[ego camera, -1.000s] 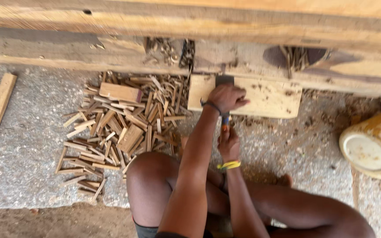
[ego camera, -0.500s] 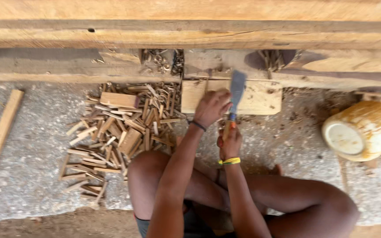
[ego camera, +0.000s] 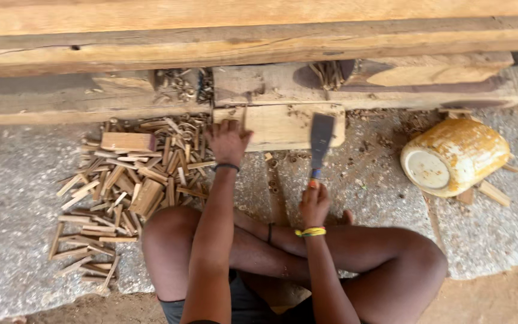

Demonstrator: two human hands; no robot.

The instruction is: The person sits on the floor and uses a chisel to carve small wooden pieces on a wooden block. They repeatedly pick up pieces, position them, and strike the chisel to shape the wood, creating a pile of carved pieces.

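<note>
Rough grey stone (ego camera: 19,228) spreads under me, with long timber beams (ego camera: 259,36) lying across the twelve o'clock edge. My left hand (ego camera: 228,141) reaches forward, fingers slightly spread, the tips resting on the near edge of a pale wooden block (ego camera: 283,123) that lies against the beams. My right hand (ego camera: 314,204) is curled tight around the handle of a broad-bladed chopper (ego camera: 321,139), blade pointing to twelve o'clock and lying over the block's right end. At nine o'clock from my left hand sits a heap of split wood slivers (ego camera: 121,186). At three o'clock lies a tipped yellow pot (ego camera: 457,156).
</note>
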